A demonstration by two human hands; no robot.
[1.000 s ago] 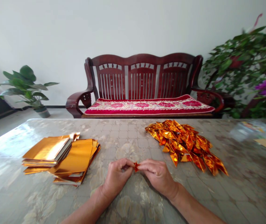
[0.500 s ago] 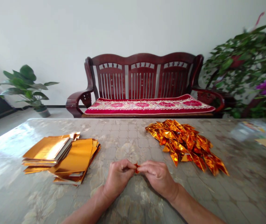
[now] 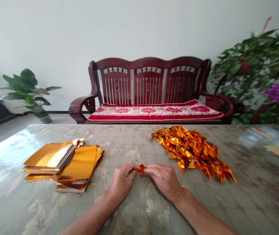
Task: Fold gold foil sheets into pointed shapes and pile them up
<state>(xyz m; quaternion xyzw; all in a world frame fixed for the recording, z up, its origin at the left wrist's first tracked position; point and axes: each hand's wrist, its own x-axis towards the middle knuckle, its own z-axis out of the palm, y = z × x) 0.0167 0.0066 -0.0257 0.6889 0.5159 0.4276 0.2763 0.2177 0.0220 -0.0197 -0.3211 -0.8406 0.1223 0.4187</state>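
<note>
Hands [image 3: 143, 179] farther forward on table [image 3: 139, 140]

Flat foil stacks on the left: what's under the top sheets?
Under the flat foil stacks, more gold sheets show as fanned edges, resting on the table. Lower sheets' faces are covered. Both hands pinch a separate foil piece.

Left hand [image 3: 122, 181] and right hand [image 3: 164, 180] meet at centre of worktop [image 3: 139, 137], fingertips pinching small folded gold foil piece [image 3: 142, 168] between them. Stack of flat gold foil sheets [image 3: 64, 163] at 9 o'clock of hands. Heap of folded gold foil pieces [image 3: 193, 150] at 2 o'clock. Wooden bench with red cushion [image 3: 151, 93] at 12 o'clock, beyond worktop.
</note>
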